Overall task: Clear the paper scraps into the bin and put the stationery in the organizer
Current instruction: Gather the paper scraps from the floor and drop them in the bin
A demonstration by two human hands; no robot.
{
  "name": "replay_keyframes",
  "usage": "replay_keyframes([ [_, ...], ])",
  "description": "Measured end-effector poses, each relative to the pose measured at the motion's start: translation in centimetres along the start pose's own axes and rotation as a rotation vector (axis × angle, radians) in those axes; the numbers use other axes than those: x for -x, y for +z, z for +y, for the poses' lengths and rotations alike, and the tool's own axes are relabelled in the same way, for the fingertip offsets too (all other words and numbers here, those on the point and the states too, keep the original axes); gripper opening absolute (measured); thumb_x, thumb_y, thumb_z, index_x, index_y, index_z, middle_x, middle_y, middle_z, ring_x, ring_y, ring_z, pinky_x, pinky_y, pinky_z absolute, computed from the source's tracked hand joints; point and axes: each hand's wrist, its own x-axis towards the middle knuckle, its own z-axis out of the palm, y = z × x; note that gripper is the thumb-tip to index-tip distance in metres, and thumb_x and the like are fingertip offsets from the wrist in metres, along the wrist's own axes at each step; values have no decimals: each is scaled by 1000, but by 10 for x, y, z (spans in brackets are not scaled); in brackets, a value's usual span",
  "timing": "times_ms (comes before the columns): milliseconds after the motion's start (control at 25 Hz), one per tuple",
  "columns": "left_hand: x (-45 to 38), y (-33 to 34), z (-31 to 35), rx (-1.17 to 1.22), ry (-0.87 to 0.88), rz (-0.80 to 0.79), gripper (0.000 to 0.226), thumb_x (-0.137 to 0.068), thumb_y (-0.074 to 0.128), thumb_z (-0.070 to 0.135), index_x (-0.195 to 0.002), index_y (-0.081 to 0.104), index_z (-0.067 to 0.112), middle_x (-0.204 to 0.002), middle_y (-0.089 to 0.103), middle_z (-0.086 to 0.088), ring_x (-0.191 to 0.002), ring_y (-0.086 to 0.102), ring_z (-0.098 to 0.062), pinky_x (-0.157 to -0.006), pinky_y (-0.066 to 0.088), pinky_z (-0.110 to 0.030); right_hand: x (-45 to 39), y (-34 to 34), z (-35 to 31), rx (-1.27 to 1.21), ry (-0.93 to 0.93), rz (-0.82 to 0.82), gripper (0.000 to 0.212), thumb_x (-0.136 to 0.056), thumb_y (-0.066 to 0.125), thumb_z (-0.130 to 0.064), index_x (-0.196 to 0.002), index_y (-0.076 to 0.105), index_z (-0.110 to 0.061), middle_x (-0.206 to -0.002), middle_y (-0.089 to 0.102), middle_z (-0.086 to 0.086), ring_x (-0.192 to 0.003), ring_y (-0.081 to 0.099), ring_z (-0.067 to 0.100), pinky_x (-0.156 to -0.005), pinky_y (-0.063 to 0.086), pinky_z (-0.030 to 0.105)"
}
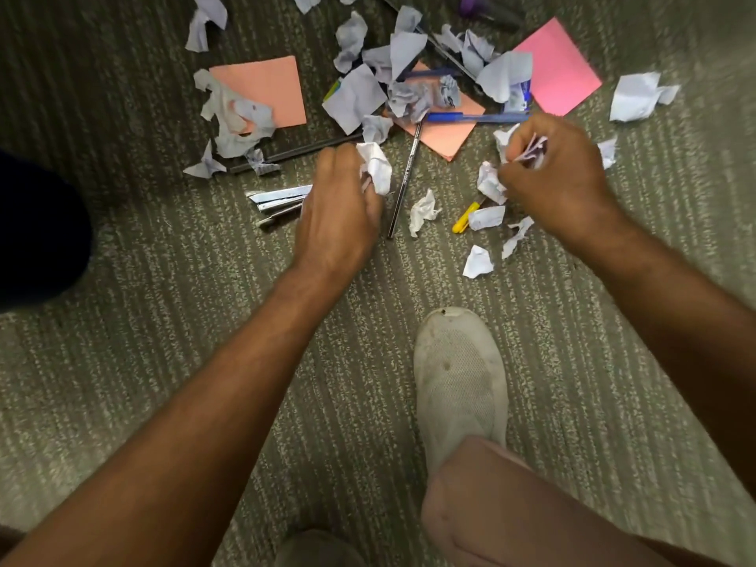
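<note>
Crumpled white paper scraps (423, 212) lie scattered over the grey-green carpet. My left hand (339, 210) is closed around a crumpled white scrap (376, 167). My right hand (560, 173) grips several scraps (527, 151), and one more scrap (489, 184) touches its fingers. Between the hands a dark pencil (405, 182) lies on the floor. A blue pen (476, 117) rests across an orange sticky note (444, 135). A yellow marker (464, 218) is partly under a scrap. Silver stapler-like metal pieces (278, 198) sit just left of my left hand.
A salmon sticky pad (266, 85) and a pink one (560, 65) lie farther away among more scraps. A purple-capped pen (487, 10) is at the top edge. My white shoe (460, 382) and knee (491, 505) are below. A dark object (37, 231) stands at the left.
</note>
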Motion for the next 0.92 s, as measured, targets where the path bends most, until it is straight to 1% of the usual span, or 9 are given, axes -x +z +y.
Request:
replay_keyframes([
  [80, 8, 1, 0, 113, -36, -6, 20, -99, 48, 6, -117, 48, 13, -102, 52, 4, -75, 44, -5, -56, 32, -14, 3, -5, 11, -2, 69, 17, 24, -83, 60, -4, -77, 59, -27, -87, 64, 0, -75, 64, 18, -67, 57, 35],
  [160, 12, 0, 0, 235, -88, -29, 34, -98, 46, -3, -120, 50, 23, -103, 55, 9, -83, 54, -3, -58, 38, -13, 5, -5, 19, 15, 105, 16, 34, -82, 56, 5, -75, 64, -27, -92, 67, -1, -84, 69, 24, -74, 61, 40],
  [280, 13, -1, -2, 259, -154, -27, 47, -98, 43, -6, -121, 62, 30, -118, 55, 6, -97, 55, -4, -69, 42, -7, 5, -1, 22, 129, 66, 21, 47, -80, 55, 10, -86, 71, -34, -111, 61, 2, -88, 65, 11, -67, 48, 7],
  [360, 12, -2, -3, 251, -157, 5, 34, -98, 44, 3, -108, 69, 25, -119, 56, 2, -96, 50, 4, -71, 32, -2, 4, 2, 18, 145, 38, 49, 35, -85, 64, -3, -96, 69, -36, -114, 52, 2, -80, 58, 3, -61, 40, 1],
  [440, 13, -1, -1, 205, -110, -2, 26, -97, 44, 17, -104, 69, 24, -114, 57, 0, -83, 45, 9, -67, 30, -7, 3, 5, 14, 148, 47, 51, 29, -86, 70, -15, -107, 63, -35, -118, 42, 1, -79, 55, 5, -66, 48, 6],
  [520, 17, 6, 6, 84, -14, -57, 27, -97, 47, 31, -117, 64, 26, -120, 57, -2, -76, 46, 5, -67, 38, -14, 1, 6, 12, 196, 57, 9, 50, -82, 78, -32, -127, 57, -33, -128, 37, 3, -91, 56, 12, -83, 53, 23],
  [600, 21, 18, 17, -83, 63, -141, 39, -98, 53, 46, -133, 54, 28, -130, 55, -4, -81, 51, -3, -68, 44, -23, -2, 7, 13, 248, 61, -11, 78, -76, 85, -49, -141, 46, -34, -137, 36, 6, -106, 51, 14, -91, 48, 27],
  [680, 24, 31, 26, -209, 104, -210, 52, -96, 59, 49, -140, 47, 25, -134, 54, -7, -85, 59, -10, -66, 46, -30, -5, 7, 16, 300, 66, -12, 87, -71, 86, -56, -144, 43, -33, -139, 36, 7, -109, 49, 15, -91, 46, 29],
  [920, 19, 40, 31, -217, 148, -137, 34, -98, 62, 22, -130, 53, 16, -127, 58, -7, -71, 48, -8, -60, 40, -29, -7, 10, 22, 290, -9, -17, 38, -85, 78, -24, -117, 56, -20, -129, 36, 4, -96, 52, 15, -86, 48, 29],
])
